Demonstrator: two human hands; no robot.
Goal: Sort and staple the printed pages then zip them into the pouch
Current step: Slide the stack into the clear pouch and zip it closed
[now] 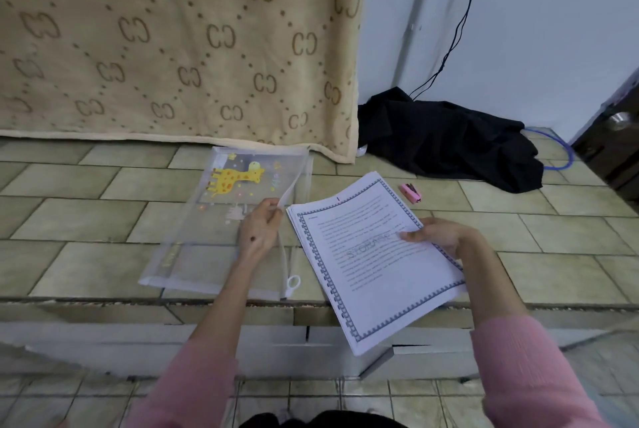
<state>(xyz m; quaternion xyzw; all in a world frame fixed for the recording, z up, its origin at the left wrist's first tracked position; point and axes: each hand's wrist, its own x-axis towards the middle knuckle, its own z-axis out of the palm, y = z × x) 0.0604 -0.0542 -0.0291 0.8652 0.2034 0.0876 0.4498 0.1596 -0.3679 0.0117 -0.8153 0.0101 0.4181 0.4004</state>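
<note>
So the clear mesh zip pouch with the yellow giraffe print (228, 216) is lying flat on the greenish tiled floor (86, 220), and I'll use it as the reference for everything else. The left hand (257, 228) is at the pouch's right edge, about halfway along, pinching the top flap of the opening between thumb and fingers and lifting it a bit, so the zipper side gapes. The white ring zipper pull (293, 281) sits at the pouch's near right corner. Just right of the pouch is the stack of white printed pages with a blue patterned border (366, 254), tilted and raised off the floor at the near end, with its left edge close to the pouch opening but not inside it. The right hand (439, 235) grips the stack's right edge, thumb on top of the front page and fingers curled underneath. Further right and beyond the pages, a small pink stapler (410, 193) lies on the floor on its own. Behind the pouch hangs a beige blanket with a brown letter pattern (173, 40), and off to the far right of it there's a crumpled black cloth (449, 140). Both arms are in pink sleeves (529, 372).
</note>
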